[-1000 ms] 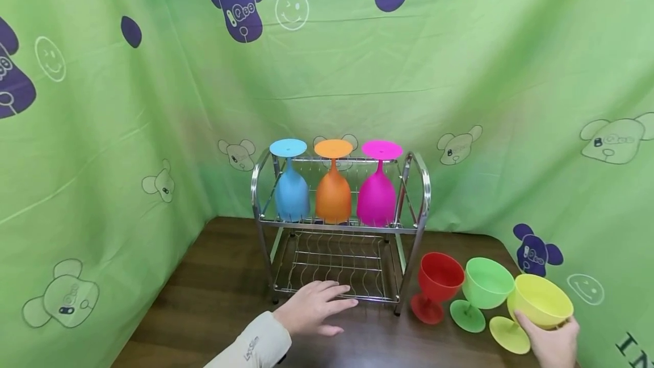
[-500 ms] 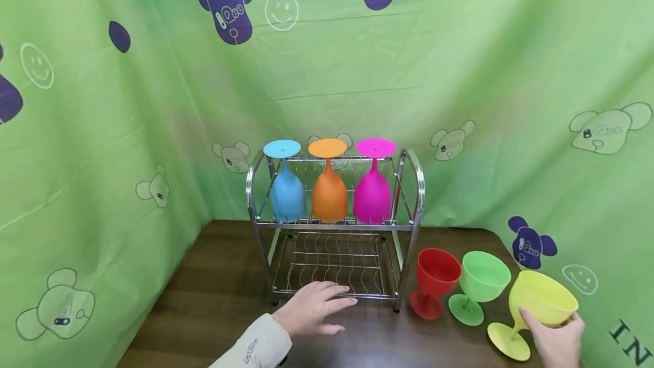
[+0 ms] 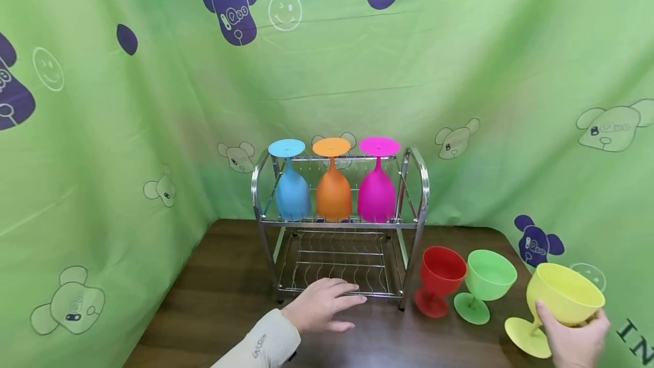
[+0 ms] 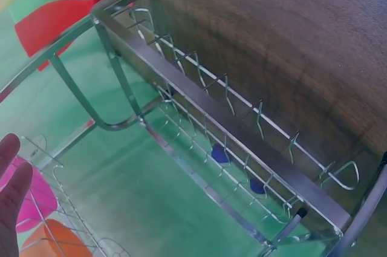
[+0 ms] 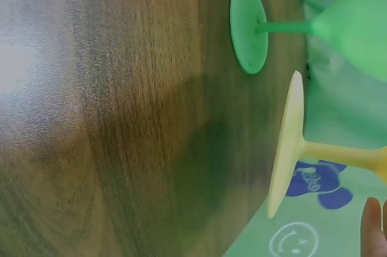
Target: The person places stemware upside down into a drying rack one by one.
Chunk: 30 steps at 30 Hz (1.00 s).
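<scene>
My right hand (image 3: 577,338) grips the bowl of a yellow goblet (image 3: 564,297), thumb on the near side. In the right wrist view the yellow goblet's round foot (image 5: 287,148) is raised off the tabletop, casting a shadow. Beside it a green goblet (image 3: 489,278) and a red goblet (image 3: 442,272) stand upright on the table. My left hand (image 3: 323,306) holds nothing, its fingers extended before the lower shelf of a metal rack (image 3: 339,225). On the top shelf a blue goblet (image 3: 293,195), an orange goblet (image 3: 334,196) and a magenta goblet (image 3: 377,195) stand upside down.
The rack's lower shelf (image 3: 341,264) is a wire grid above the dark wooden table (image 3: 219,294). Green printed cloth (image 3: 327,72) hangs behind the table and along both sides. The red goblet stands close to the rack's right leg.
The yellow goblet has risen off the table in my right hand and shifted right, widening its gap from the green goblet. My left hand stays nearly where it was.
</scene>
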### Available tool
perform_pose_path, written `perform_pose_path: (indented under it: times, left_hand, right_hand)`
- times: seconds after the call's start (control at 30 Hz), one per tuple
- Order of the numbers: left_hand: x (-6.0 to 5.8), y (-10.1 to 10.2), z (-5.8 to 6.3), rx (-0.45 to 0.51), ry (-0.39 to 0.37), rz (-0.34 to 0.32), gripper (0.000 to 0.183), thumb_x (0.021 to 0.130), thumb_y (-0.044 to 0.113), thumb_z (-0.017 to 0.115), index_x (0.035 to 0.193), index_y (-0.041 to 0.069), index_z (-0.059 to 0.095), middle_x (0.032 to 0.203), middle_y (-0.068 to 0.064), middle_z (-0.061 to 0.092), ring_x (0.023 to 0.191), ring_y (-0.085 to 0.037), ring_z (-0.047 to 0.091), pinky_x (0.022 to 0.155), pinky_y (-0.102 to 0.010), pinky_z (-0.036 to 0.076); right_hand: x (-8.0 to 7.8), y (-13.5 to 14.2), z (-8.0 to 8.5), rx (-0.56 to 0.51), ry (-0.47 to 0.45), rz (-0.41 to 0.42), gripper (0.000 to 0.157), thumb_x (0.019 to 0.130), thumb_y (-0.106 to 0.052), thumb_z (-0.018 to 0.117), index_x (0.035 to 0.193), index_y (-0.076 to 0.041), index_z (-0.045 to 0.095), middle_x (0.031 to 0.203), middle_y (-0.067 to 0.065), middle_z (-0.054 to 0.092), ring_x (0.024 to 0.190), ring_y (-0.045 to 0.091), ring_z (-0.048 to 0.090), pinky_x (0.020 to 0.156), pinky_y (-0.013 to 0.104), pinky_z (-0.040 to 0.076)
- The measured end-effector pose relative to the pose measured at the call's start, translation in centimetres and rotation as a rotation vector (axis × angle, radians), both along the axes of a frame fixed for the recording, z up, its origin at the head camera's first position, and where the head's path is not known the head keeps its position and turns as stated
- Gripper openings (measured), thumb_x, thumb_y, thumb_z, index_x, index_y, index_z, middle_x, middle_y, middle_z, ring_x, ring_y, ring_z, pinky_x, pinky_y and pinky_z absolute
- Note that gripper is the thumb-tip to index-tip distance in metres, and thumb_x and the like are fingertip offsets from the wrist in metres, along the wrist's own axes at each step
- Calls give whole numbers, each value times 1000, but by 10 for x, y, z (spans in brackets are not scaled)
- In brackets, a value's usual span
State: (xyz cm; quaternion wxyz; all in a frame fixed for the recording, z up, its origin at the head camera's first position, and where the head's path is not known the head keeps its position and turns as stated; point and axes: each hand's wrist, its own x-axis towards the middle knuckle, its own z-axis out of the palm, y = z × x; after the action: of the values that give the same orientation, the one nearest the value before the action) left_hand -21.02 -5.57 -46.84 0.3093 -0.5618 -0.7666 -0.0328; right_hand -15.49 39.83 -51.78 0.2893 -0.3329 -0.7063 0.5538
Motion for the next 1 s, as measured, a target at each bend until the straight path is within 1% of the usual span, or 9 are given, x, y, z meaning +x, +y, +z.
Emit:
perform_pose_path:
  times: [0.1,0.2,0.4,0.47,0.6,0.73,0.83,0.9,1.0]
  left_hand:
    - [-1,1,5,-2,-2,11,52,75,45,77,120,20,65,118,1,65,105,-14,60,92,-25,46]
    - [-3,-1,9,10,12,16,52,75,44,78,120,20,65,117,1,65,104,-14,60,92,-25,46]
    - [-8,-7,13,19,93,8,50,78,45,73,119,19,66,115,0,66,102,-14,61,91,-24,47]
    - [-9,-7,14,18,93,4,49,78,45,73,119,19,66,116,0,66,102,-14,61,91,-24,47]
    - [-10,-7,18,15,81,8,48,79,43,73,119,19,66,118,-1,65,104,-14,60,91,-25,47]
    - [-10,-8,21,26,84,19,47,78,42,73,118,19,66,117,-1,65,105,-15,60,91,-25,47]
    - [-10,-8,22,62,82,1,46,77,41,75,117,18,67,115,-1,65,104,-14,61,90,-24,47]
    - [-11,-6,23,103,82,-27,45,76,38,76,115,17,67,113,-1,66,102,-14,61,91,-24,47]
    - [-10,0,25,163,92,-65,42,74,34,77,112,16,69,111,0,67,100,-13,62,92,-23,46]
  right_hand:
    - [2,-2,5,28,17,-3,65,73,-18,80,120,-38,40,95,-21,43,80,-9,41,73,5,33]
    - [1,-8,10,61,101,29,62,71,-8,80,111,-38,43,92,-17,47,76,-8,45,65,2,36]
    - [-2,-32,18,37,255,65,69,67,9,74,116,-31,45,97,-13,49,80,-6,49,68,2,39]
    - [-2,-43,21,33,286,69,72,67,12,73,119,-30,44,101,-13,48,84,-5,49,71,2,39]
    - [-3,-66,25,115,342,92,77,63,14,72,120,-31,45,102,-17,47,88,-4,46,75,3,36]
    - [-5,-88,29,201,434,175,78,54,18,72,120,-20,53,100,-16,51,88,-1,48,77,5,36]
    - [-7,-103,28,241,488,250,84,49,21,71,124,-13,53,103,-17,51,91,-1,48,79,5,37]
    - [-7,-112,25,271,516,295,87,47,21,70,126,-11,51,105,-19,50,93,-2,48,81,5,37]
    - [-8,-121,17,313,549,338,92,45,20,69,126,-16,47,108,-23,48,96,-5,46,83,3,35]
